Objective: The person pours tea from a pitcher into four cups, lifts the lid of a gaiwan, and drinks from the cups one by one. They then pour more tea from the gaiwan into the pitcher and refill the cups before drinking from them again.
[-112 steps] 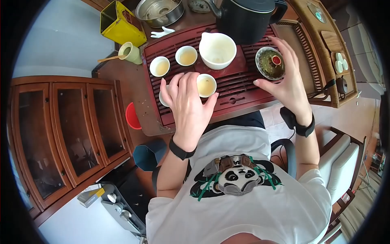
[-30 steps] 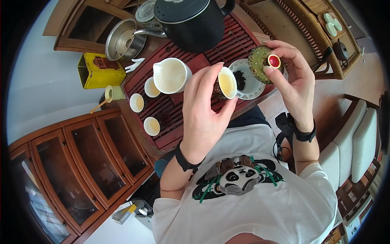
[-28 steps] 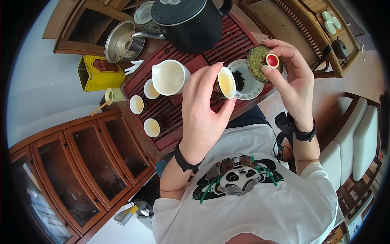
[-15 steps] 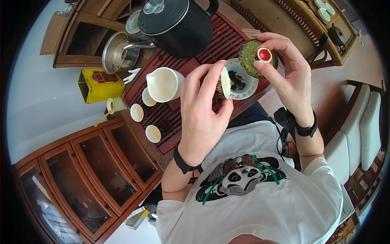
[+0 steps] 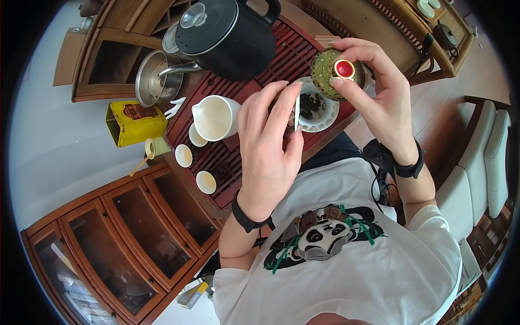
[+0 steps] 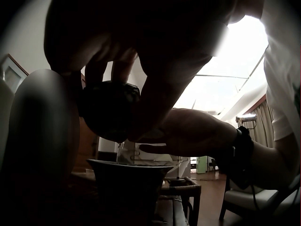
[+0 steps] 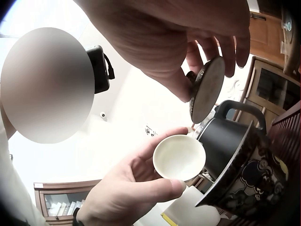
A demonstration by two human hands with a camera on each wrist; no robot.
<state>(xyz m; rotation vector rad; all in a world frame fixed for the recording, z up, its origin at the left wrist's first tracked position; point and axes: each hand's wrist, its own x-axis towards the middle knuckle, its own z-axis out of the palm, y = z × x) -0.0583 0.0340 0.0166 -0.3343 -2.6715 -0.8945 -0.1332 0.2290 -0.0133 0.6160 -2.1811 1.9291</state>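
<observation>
My left hand [image 5: 266,157] grips a small teacup [image 7: 179,157] by its sides, tipped steeply over a wide bowl [image 5: 324,127] with a white inside and dark tea leaves in it. A thin stream of liquid [image 6: 120,153] runs from the cup into the bowl in the left wrist view. Close above the bowl's right side, my right hand [image 5: 382,100] pinches a green-gold patterned lid [image 5: 324,73] with a red-topped knob, held on its edge in the right wrist view. The bowl's patterned outside [image 7: 256,183] shows there too. In the head view, fingers hide most of the cup.
Several things stand on the red slatted tea tray [image 5: 201,92]: a white pouring jug [image 5: 214,119], a black kettle [image 5: 227,46] and three small cups [image 5: 206,182]. Beyond its left edge are a yellow tin [image 5: 135,123], a metal pot [image 5: 157,78] and a white hand-shaped ornament [image 5: 174,108].
The left hand has picked up a teacup from the tray, carried it to the bowl and tipped it further. The right hand has lifted the lid off the bowl. The head view has turned.
</observation>
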